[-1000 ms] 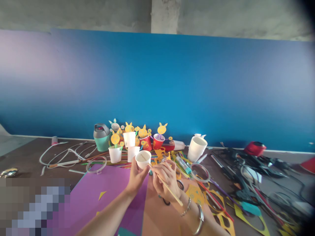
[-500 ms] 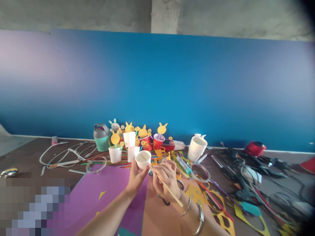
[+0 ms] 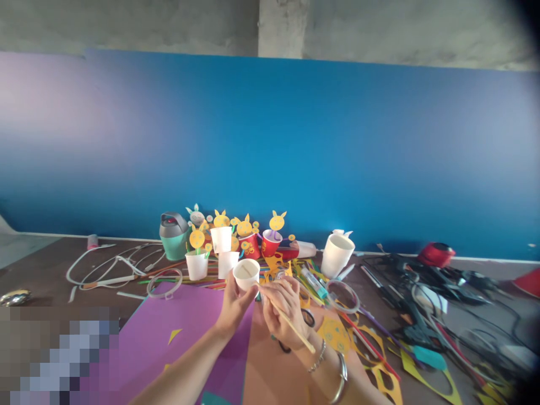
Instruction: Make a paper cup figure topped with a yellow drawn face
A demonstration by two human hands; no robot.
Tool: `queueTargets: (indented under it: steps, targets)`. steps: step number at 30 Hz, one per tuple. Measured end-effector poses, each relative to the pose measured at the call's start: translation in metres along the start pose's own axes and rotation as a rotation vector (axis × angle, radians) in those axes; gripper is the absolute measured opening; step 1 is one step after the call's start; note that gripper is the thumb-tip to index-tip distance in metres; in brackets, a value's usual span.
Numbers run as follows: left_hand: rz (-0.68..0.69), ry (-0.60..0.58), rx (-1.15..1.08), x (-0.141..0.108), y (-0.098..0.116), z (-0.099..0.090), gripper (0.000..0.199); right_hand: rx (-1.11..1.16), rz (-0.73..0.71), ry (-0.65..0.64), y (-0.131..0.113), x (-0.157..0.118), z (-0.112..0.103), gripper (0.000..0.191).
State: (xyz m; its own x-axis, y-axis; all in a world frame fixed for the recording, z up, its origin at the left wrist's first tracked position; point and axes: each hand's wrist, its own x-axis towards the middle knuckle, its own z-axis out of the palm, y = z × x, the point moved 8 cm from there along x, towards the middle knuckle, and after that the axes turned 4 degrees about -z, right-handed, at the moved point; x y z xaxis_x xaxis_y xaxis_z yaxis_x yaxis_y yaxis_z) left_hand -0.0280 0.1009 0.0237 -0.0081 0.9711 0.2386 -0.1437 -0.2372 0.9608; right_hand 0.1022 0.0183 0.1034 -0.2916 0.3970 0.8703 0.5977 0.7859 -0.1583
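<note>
My left hand point(image 3: 233, 310) is wrapped round a white paper cup point(image 3: 247, 274), tilted so that its inside faces me. A thin line shows across the inside of the cup; I cannot make out what it is. In my right hand point(image 3: 285, 310) is a slim pale wooden stick point(image 3: 296, 331), its thick end pointing back toward the wrist. The front end of the stick is close to the cup's lower side, and fingers hide its tip. Both hands are over purple paper point(image 3: 185, 320) and orange paper point(image 3: 270, 377). Dark scissor handles point(image 3: 309, 318) show beside the right wrist.
Behind stand white cups point(image 3: 197, 265) and a red cup point(image 3: 271, 243) with yellow animal-head cutouts. A teal bottle point(image 3: 174, 236) is left of them; a tall white cup point(image 3: 338, 256) stands right. Yellow scraps point(image 3: 335, 333), tape rolls point(image 3: 343, 296), a black glue gun point(image 3: 422, 329) and cables clutter the right.
The cup and both hands have shifted very slightly. My grip on the cup and on the stick looks the same.
</note>
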Motion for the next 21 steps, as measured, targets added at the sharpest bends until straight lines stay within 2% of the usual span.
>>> queueTargets:
  steps: [11,21]
  targets:
    - [0.004,-0.022,-0.03,0.002,-0.001,0.001,0.052,0.065,0.064,0.031,0.014,-0.011,0.006,0.037]
    - [0.026,-0.016,0.012,0.003,0.0,0.001,0.048,0.111,0.137,0.121,0.02,-0.015,0.005,0.032]
